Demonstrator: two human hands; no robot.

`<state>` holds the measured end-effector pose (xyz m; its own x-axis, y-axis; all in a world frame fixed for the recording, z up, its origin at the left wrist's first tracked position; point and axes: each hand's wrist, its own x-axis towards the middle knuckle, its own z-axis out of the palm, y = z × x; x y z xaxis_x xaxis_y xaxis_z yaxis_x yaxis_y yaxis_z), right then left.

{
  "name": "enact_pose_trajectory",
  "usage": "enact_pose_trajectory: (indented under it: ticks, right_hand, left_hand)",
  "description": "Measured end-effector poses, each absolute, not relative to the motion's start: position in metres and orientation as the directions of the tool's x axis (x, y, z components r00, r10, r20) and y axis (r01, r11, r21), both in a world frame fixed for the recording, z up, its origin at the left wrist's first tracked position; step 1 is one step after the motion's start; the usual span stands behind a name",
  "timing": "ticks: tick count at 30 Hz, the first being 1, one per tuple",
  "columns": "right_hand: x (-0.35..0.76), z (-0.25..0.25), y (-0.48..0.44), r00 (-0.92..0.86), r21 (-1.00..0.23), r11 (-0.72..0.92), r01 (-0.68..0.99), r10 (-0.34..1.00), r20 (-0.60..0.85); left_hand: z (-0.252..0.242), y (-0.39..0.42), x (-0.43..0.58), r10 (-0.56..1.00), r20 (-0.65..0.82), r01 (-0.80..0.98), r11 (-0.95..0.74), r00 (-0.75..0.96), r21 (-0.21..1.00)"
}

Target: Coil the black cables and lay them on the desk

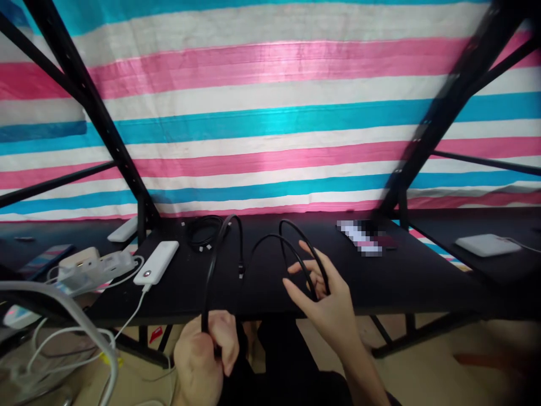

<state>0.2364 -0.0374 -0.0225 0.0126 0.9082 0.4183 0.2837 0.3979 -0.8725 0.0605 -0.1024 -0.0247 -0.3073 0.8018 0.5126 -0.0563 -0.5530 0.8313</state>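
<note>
My left hand (205,355) is closed round a black cable (210,270), low in front of the desk's near edge. From that fist the cable rises, arches over and hangs down to a dark plug with a metal tip (241,270). My right hand (323,293), over the front of the desk, has loops of black cable (302,248) lying between thumb and fingers. Its thumb and index finger are stretched apart, while the other fingers curl in. Whether both hands hold one and the same cable I cannot tell.
A coiled black cable (203,232) lies at the back of the black desk (406,276). Left of it is a white power bank (157,262) with a white cord. Further left stands a power strip (97,270). A blurred-out object (359,237) lies to the right. Black metal posts (101,129) flank the desk.
</note>
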Motion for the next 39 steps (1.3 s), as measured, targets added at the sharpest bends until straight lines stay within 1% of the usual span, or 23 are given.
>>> enact_pose_trajectory:
  ticks: [2,5,7,10,12,15,17,18,20,21,22,24,27,29,34,37,39]
  right_hand:
    - [0.235,-0.028,-0.033,0.006,-0.902,0.360,0.237,0.928,0.372]
    - [0.240,-0.033,-0.030,0.009,-0.933,0.319,0.165,0.946,0.324]
    - [0.244,-0.035,-0.030,0.016,-0.942,0.297,0.158,0.953,0.303]
    - [0.255,-0.039,-0.031,-0.007,-0.956,0.254,0.146,0.967,0.255]
    - [0.265,-0.041,-0.031,0.027,-0.968,0.230,0.098,0.972,0.233]
    - [0.277,-0.043,-0.033,0.127,-0.972,0.233,-0.018,0.965,0.228]
    - [0.278,-0.040,-0.037,0.119,-0.964,0.257,-0.066,0.961,0.248]
    - [0.275,-0.038,-0.040,0.088,-0.960,0.271,-0.069,0.960,0.265]
    - [0.263,-0.031,-0.045,-0.010,-0.948,0.311,-0.062,0.950,0.313]
    - [0.256,-0.028,-0.047,-0.070,-0.942,0.331,-0.062,0.940,0.334]
    - [0.248,-0.024,-0.049,-0.124,-0.936,0.345,-0.067,0.928,0.351]
    - [0.235,-0.019,-0.050,-0.198,-0.933,0.354,-0.071,0.911,0.361]
    - [0.224,-0.016,-0.047,-0.221,-0.939,0.343,-0.036,0.913,0.342]
    - [0.223,-0.018,-0.042,-0.217,-0.934,0.357,0.007,0.912,0.347]
    - [0.220,-0.023,-0.028,-0.224,-0.891,0.445,0.085,0.880,0.418]
    - [0.218,-0.025,-0.025,-0.202,-0.887,0.436,0.149,0.892,0.405]
    - [0.220,-0.026,-0.025,-0.184,-0.887,0.419,0.197,0.904,0.386]
  left_hand:
    - [-0.016,-0.106,0.063,0.771,0.542,-0.040,-0.586,-0.334,0.809]
    - [-0.003,-0.108,0.066,0.711,0.520,-0.026,-0.601,-0.473,0.799]
    - [-0.001,-0.110,0.066,0.673,0.517,-0.014,-0.616,-0.528,0.788]
    - [-0.009,-0.111,0.067,0.618,0.585,0.044,-0.667,-0.526,0.744]
    - [-0.019,-0.111,0.067,0.607,0.632,0.127,-0.665,-0.482,0.736]
    - [-0.028,-0.106,0.068,0.686,0.636,0.300,-0.560,-0.354,0.772]
    - [-0.029,-0.101,0.070,0.745,0.624,0.462,-0.479,-0.235,0.746]
    - [-0.027,-0.097,0.072,0.765,0.625,0.552,-0.458,-0.155,0.697]
    - [-0.021,-0.089,0.077,0.780,0.623,0.703,-0.474,0.056,0.530]
    - [-0.018,-0.085,0.080,0.779,0.606,0.745,-0.498,0.160,0.444]
    - [-0.015,-0.081,0.082,0.776,0.579,0.763,-0.526,0.250,0.376]
    - [-0.010,-0.073,0.086,0.769,0.517,0.768,-0.570,0.375,0.292]
    - [-0.009,-0.065,0.085,0.748,0.491,0.765,-0.604,0.446,0.224]
    - [-0.012,-0.061,0.081,0.736,0.492,0.753,-0.621,0.465,0.218]
    - [-0.019,-0.051,0.071,0.743,0.452,0.690,-0.651,0.494,0.316]
    - [-0.013,-0.049,0.064,0.731,0.498,0.668,-0.661,0.467,0.343]
    - [-0.013,-0.053,0.057,0.706,0.566,0.625,-0.682,0.426,0.380]
